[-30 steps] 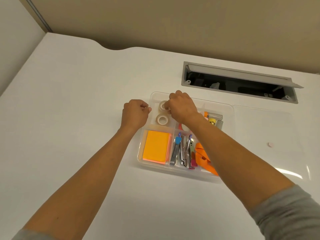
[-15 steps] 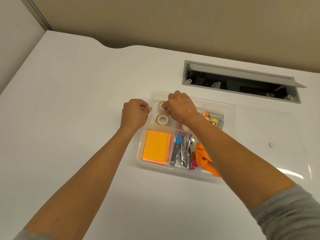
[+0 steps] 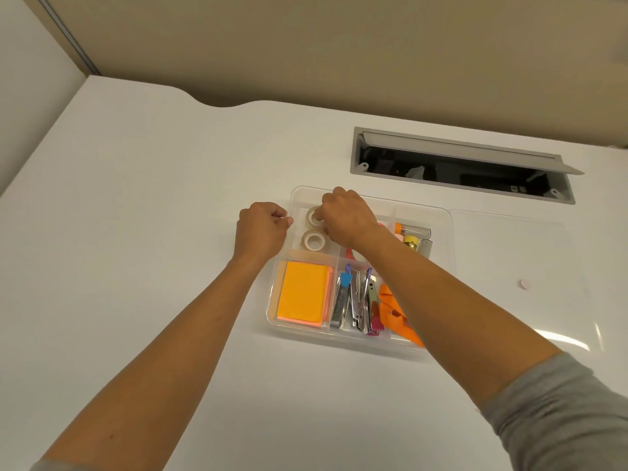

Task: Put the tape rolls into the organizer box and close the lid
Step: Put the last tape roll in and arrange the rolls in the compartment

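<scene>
A clear organizer box point(image 3: 441, 266) lies open on the white desk. Two whitish tape rolls sit in its far left compartment: one nearer me point(image 3: 313, 240), one farther point(image 3: 313, 215). My right hand point(image 3: 346, 215) reaches over that compartment, fingertips pinched on the farther roll. My left hand point(image 3: 261, 229) is a closed fist just outside the box's left wall, holding nothing I can see. The clear lid point(image 3: 516, 277) lies flat on the desk to the right of the box.
Orange sticky notes point(image 3: 302, 292), staplers point(image 3: 355, 300), an orange strap point(image 3: 396, 312) and small items point(image 3: 411, 237) fill other compartments. An open grey cable hatch point(image 3: 462, 164) is set in the desk behind the box. A small pink dot point(image 3: 524, 284) shows on the lid.
Both hands have stayed almost still. The right hand's fingers remain on the farther tape roll in the compartment.
</scene>
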Motion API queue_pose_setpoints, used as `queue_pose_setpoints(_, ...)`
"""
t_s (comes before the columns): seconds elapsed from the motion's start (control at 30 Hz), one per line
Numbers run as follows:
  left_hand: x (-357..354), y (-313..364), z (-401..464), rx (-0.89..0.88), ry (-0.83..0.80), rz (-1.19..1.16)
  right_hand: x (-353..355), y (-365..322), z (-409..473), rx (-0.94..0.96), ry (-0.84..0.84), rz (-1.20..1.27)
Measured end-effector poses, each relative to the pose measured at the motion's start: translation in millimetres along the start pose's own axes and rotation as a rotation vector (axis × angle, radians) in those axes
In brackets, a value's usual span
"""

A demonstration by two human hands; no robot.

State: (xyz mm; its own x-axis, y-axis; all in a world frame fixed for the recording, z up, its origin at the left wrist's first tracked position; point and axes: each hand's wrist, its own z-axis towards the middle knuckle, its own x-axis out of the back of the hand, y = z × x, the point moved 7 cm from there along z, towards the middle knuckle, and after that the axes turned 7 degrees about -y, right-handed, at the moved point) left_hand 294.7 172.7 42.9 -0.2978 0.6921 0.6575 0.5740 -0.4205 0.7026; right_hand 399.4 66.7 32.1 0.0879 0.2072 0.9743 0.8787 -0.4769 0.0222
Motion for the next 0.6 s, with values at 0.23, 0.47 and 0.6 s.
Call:
queue_pose_setpoints(0.23,7.1,-0.6,-9.6,-0.026,-0.024,-0.047,24.1,22.6,-45.8,-0.154,0.203,0.351)
queue_pose_setpoints(0.47,3.5,-7.9,-55.3,-0.015,0.0,0.023,9.3,73.8,-175.6,-0.569,0.486,0.704)
queue_pose_setpoints(0.6,-4.1,-22.6,-87.4,0.01,0.007,0.002,-10.8,95.9,-260.8,-0.808,0.647,0.801)
